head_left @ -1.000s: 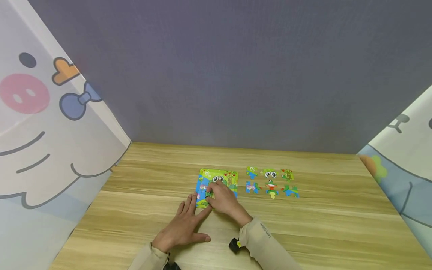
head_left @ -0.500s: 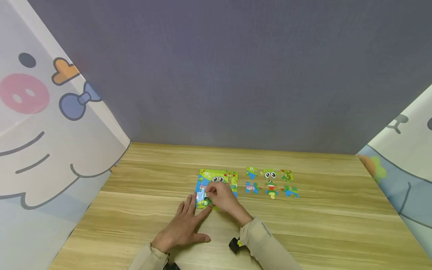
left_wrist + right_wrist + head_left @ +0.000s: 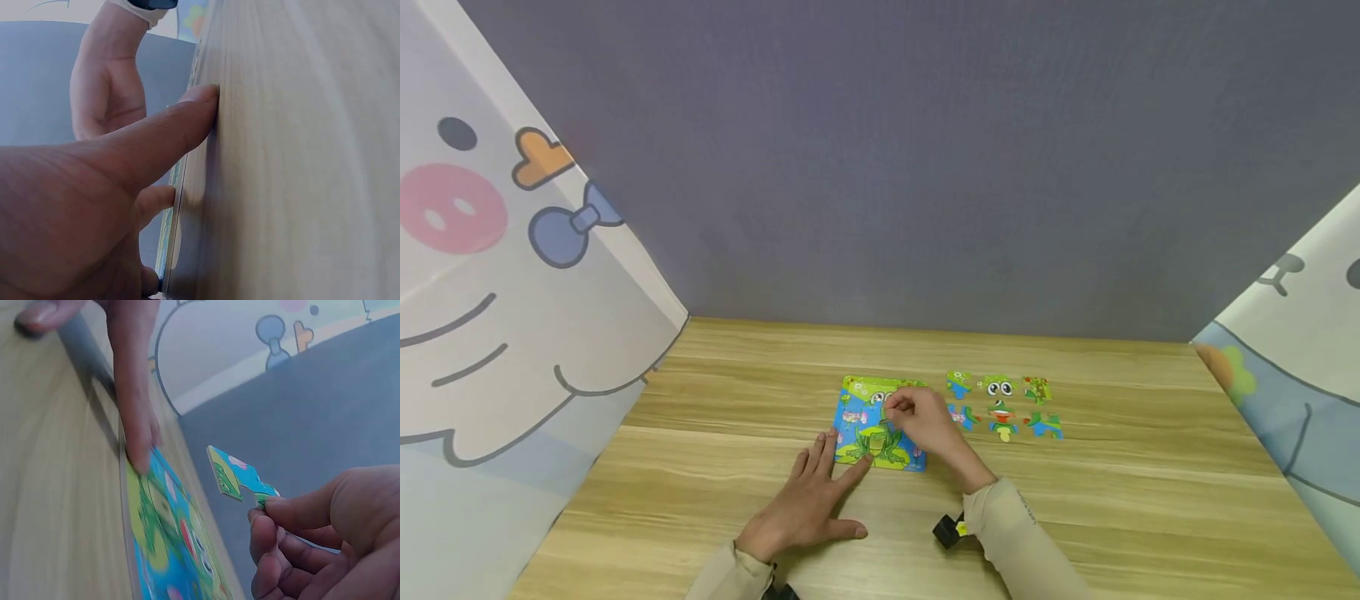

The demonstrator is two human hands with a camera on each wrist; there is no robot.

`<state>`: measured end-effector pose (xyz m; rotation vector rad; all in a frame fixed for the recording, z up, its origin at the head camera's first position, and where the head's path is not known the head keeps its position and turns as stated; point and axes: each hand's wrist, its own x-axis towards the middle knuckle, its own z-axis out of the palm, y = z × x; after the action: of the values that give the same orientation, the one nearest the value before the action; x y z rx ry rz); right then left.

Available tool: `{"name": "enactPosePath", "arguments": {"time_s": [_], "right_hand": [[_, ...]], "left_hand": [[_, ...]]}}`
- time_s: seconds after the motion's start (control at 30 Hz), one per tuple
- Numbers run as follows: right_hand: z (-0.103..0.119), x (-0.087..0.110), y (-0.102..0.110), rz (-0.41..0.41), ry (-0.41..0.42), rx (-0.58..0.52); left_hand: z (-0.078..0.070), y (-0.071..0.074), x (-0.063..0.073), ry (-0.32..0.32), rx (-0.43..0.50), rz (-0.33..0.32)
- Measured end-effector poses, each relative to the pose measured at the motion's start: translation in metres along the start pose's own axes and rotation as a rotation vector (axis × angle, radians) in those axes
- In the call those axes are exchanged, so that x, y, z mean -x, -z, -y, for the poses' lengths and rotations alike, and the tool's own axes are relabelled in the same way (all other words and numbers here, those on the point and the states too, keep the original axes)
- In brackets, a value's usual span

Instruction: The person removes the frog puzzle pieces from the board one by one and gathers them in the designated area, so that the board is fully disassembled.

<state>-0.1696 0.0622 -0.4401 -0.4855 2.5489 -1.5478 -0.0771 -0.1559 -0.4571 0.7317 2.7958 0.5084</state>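
The frog jigsaw board (image 3: 844, 408) lies flat on the table in the head view. My left hand (image 3: 808, 508) is spread flat, its fingertips on the board's near and left edges. Above the board's right part, my right hand (image 3: 928, 421) pinches a jigsaw piece (image 3: 240, 472) between thumb and forefinger. That piece is blue and green with a pink flower, held up off the board in the right wrist view. In the left wrist view, the left thumb (image 3: 200, 97) touches the table by the board's edge. The right hand hides part of the board's right side in the head view.
To the right of the board, several loose jigsaw pieces (image 3: 1000, 387) lie in two rows, with frog eyes, mouth and blue parts. The wood table (image 3: 1150, 467) ends at a grey back panel (image 3: 925, 208). Cartoon-printed panels (image 3: 610, 333) stand at both sides.
My right hand has lifted the jigsaw piece from the board's lower left and moved right and a little away. The left hand has stayed in place.
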Motion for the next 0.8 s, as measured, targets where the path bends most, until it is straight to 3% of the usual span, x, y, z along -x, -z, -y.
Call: {"name": "enactPosePath", "arguments": {"time_s": [0.53,0.8], "right_hand": [[-0.038,0.03,0.062,0.01,-0.055,0.065],[-0.05,0.049,0.076,0.006,-0.157,0.117]], "left_hand": [[0.001,-0.001,0.0,0.009,0.007,0.005],[0.001,-0.001,0.0,0.015,0.021,0.013]]}}
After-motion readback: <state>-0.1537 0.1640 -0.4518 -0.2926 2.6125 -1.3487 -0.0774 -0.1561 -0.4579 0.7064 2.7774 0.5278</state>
